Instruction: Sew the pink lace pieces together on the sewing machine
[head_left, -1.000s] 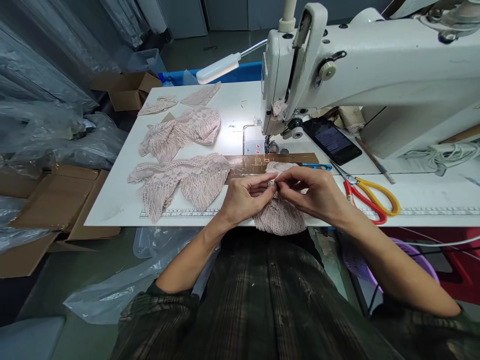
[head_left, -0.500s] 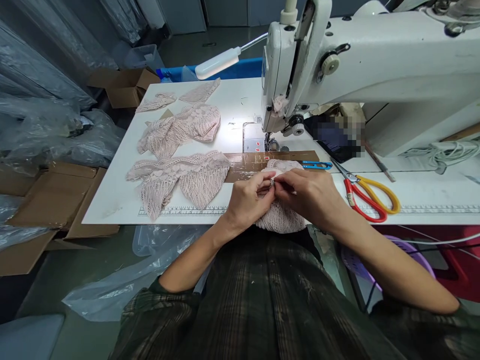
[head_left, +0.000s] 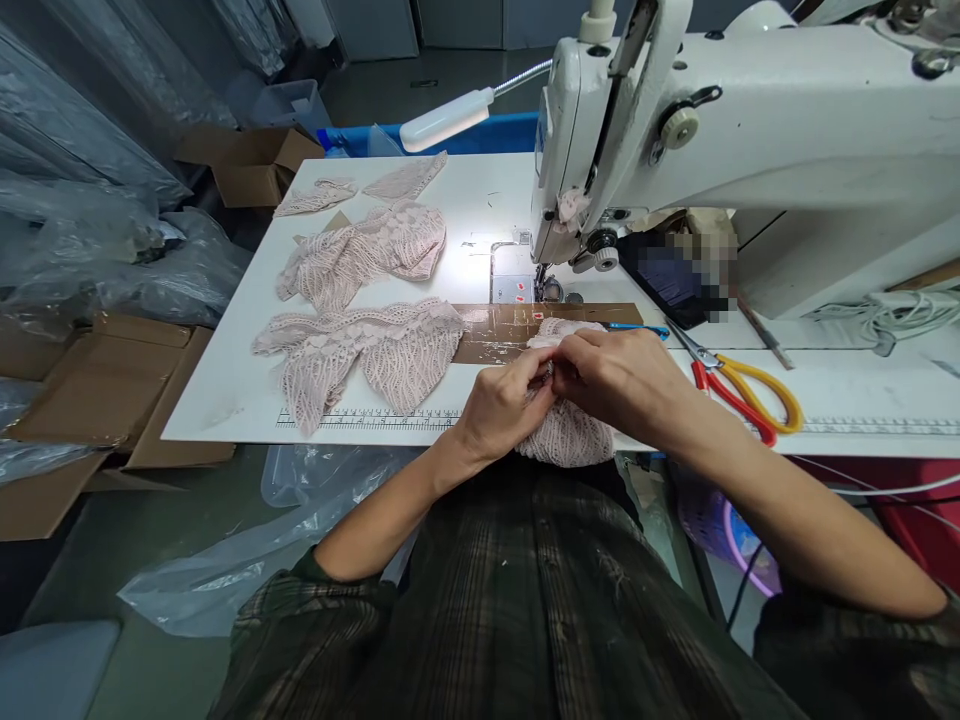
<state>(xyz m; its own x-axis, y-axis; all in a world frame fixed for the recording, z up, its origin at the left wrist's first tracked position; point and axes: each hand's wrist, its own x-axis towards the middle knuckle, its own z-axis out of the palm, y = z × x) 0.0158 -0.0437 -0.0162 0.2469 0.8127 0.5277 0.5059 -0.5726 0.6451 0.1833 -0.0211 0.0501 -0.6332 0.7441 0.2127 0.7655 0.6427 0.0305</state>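
A pale pink lace fabric piece (head_left: 571, 438) hangs over the table's front edge, pinched between my two hands. My left hand (head_left: 504, 408) is closed on its upper part, thumb and forefinger together. Against those fingertips my right hand (head_left: 626, 378) is also closed in a pinch, its back hiding most of what it grips. A tiny shiny spot shows between the fingertips, too small to name. Blue thread snips (head_left: 637, 328) lie just beyond my right hand, partly covered. Scissors (head_left: 757, 392) with red and yellow handles rest to its right.
A white sewing machine (head_left: 682, 120) stands over the table (head_left: 232, 400), with a lamp (head_left: 448, 120) beside its head. More lace pieces (head_left: 371, 355) lie on the left. A brown taped strip (head_left: 491, 335) sits before the needle. Cardboard boxes (head_left: 105, 390) and plastic sheeting are on the floor.
My right hand has turned slightly over the fabric, covering more of the snips, and its forearm overlaps the red scissor handle. Both hands keep their pinch. The whole view has shifted a little.
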